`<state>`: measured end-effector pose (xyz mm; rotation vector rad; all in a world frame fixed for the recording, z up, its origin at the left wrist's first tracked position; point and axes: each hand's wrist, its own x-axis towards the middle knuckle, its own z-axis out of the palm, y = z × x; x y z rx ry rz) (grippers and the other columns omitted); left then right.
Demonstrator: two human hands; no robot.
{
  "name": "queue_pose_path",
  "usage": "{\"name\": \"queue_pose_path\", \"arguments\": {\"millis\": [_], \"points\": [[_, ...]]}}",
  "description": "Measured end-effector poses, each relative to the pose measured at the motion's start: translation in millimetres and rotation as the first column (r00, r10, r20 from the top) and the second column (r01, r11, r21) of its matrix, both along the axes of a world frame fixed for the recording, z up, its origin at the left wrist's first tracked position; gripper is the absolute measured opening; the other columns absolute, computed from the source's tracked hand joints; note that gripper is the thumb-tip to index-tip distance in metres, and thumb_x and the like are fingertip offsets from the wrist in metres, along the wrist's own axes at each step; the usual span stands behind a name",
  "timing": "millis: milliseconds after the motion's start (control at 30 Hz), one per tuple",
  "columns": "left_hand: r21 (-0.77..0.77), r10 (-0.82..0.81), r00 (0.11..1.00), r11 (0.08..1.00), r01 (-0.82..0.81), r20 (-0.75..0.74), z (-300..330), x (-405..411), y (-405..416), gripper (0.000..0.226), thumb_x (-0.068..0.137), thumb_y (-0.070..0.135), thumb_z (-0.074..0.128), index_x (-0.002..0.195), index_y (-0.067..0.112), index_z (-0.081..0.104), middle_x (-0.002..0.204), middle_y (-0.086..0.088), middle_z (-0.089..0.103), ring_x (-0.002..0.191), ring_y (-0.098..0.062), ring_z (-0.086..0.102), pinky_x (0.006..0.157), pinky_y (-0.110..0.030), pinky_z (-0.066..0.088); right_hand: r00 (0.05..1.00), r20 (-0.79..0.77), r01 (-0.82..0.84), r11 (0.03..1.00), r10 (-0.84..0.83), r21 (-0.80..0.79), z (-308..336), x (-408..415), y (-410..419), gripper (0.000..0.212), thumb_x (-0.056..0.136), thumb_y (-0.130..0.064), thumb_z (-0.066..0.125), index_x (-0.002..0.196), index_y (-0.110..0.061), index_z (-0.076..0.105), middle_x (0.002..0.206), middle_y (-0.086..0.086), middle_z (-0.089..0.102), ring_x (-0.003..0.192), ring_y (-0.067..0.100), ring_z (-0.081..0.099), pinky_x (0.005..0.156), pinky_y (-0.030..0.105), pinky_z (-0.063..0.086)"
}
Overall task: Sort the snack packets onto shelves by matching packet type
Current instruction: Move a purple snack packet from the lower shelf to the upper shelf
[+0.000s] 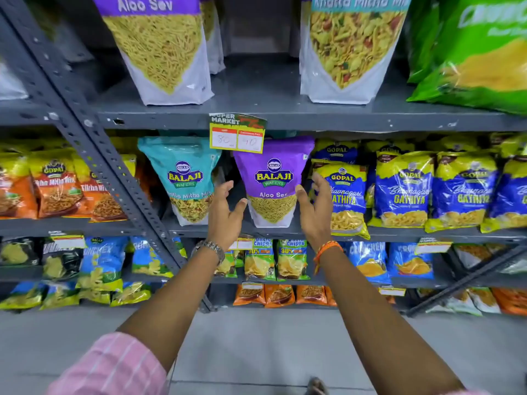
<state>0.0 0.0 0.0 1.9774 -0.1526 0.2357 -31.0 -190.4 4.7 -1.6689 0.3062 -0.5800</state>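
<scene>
A purple Aloo Sev pouch (273,181) stands upright on the middle grey shelf (285,231). My left hand (225,215) is just left of its lower edge and my right hand (315,212) just right of it, both with fingers spread and holding nothing. A teal Khatta Mitha Mix pouch (182,178) stands to the left of the purple one. On the shelf above are a larger Aloo Sev pouch (162,49) and a larger Khatta Mitha Mix pouch (350,47).
Blue and yellow Gathiya packets (405,189) crowd the shelf right of my right hand. Orange Tikha Mitha Mix packets (57,186) fill the left bay behind a slanted steel upright (94,143). A price tag (236,138) hangs above the purple pouch. Lower shelves hold chips packets (259,260).
</scene>
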Motion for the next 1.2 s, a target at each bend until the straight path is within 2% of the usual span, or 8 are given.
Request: {"name": "queue_pose_path", "arguments": {"millis": [67,167,233,367,533,767,1000,1200], "points": [[0.004,-0.047,0.994,0.999,0.047,-0.102,-4,13,-7,0.058,0.097,0.012,0.066,0.149,0.009,0.042,0.157,-0.010,0.045,0.147,-0.027,0.042,0.116,-0.032,0.035,0.994,-0.072,-0.076,0.986,0.088,0.147,-5,12,-5,0.058,0.093,-0.025,0.066,0.145,-0.014,0.042,0.147,0.002,0.046,0.133,0.016,0.044,0.113,0.039,0.040],[-0.057,-0.072,0.971,0.997,0.060,-0.226,-14,36,-17,0.065,0.095,0.016,0.069,0.152,0.009,0.037,0.161,-0.011,0.040,0.150,-0.029,0.037,0.121,-0.043,0.035,0.970,-0.159,-0.148,0.963,0.186,0.226,-20,35,-17,0.074,0.083,-0.014,0.078,0.145,-0.010,0.039,0.150,0.008,0.046,0.137,0.023,0.043,0.112,0.039,0.040],[-0.114,-0.086,0.967,0.992,0.060,-0.239,-20,52,-21,0.064,0.093,0.021,0.072,0.149,0.013,0.042,0.155,-0.010,0.048,0.145,-0.029,0.044,0.120,-0.048,0.038,0.952,-0.172,-0.214,0.950,0.255,0.225,-27,47,-26,0.082,0.076,-0.006,0.083,0.144,-0.008,0.037,0.144,0.008,0.051,0.129,0.018,0.051,0.109,0.036,0.044],[-0.245,-0.139,0.958,0.967,0.075,-0.252,-27,78,-34,0.053,0.090,0.014,0.075,0.136,0.005,0.050,0.120,0.002,0.069,0.103,0.000,0.069,0.099,-0.035,0.054,0.903,-0.186,-0.357,0.916,0.388,0.181,-38,71,-41,0.078,0.072,0.007,0.082,0.137,-0.005,0.040,0.119,-0.001,0.064,0.102,0.003,0.064,0.087,0.020,0.057],[-0.331,-0.153,0.964,0.941,0.074,-0.219,-36,88,-44,0.054,0.088,0.006,0.076,0.136,0.004,0.054,0.119,-0.002,0.072,0.099,-0.002,0.072,0.086,-0.023,0.059,0.827,-0.205,-0.504,0.852,0.523,0.142,-46,89,-50,0.084,0.064,0.002,0.089,0.136,-0.009,0.046,0.133,0.012,0.064,0.123,0.023,0.063,0.099,0.043,0.056],[-0.346,-0.090,0.982,0.938,0.027,-0.167,-46,85,-45,0.041,0.087,0.002,0.076,0.125,0.005,0.061,0.108,0.002,0.074,0.093,0.001,0.074,0.081,-0.021,0.059,0.861,-0.163,-0.468,0.876,0.482,0.120,-55,88,-51,0.077,0.066,0.009,0.083,0.134,0.004,0.048,0.132,0.022,0.063,0.113,0.020,0.066,0.089,0.029,0.059],[-0.376,-0.088,0.988,0.926,0.035,-0.125,-43,42,-39,0.036,0.083,0.002,0.080,0.110,0.021,0.064,0.103,0.010,0.076,0.092,0.001,0.075,0.083,-0.025,0.061,0.868,-0.208,-0.436,0.892,0.452,0.120,-50,47,-46,0.073,0.064,0.004,0.088,0.129,-0.004,0.056,0.124,0.016,0.070,0.117,0.029,0.067,0.094,0.048,0.058],[-0.388,-0.060,0.993,0.922,0.017,-0.101,-31,-25,-24,0.038,0.077,0.011,0.086,0.104,0.030,0.069,0.096,0.016,0.079,0.093,-0.007,0.078,0.080,-0.030,0.063,0.848,-0.215,-0.467,0.875,0.484,0.127,-34,-16,-35,0.073,0.063,0.003,0.088,0.129,-0.007,0.057,0.119,0.011,0.073,0.112,0.022,0.070,0.089,0.040,0.060]]}}
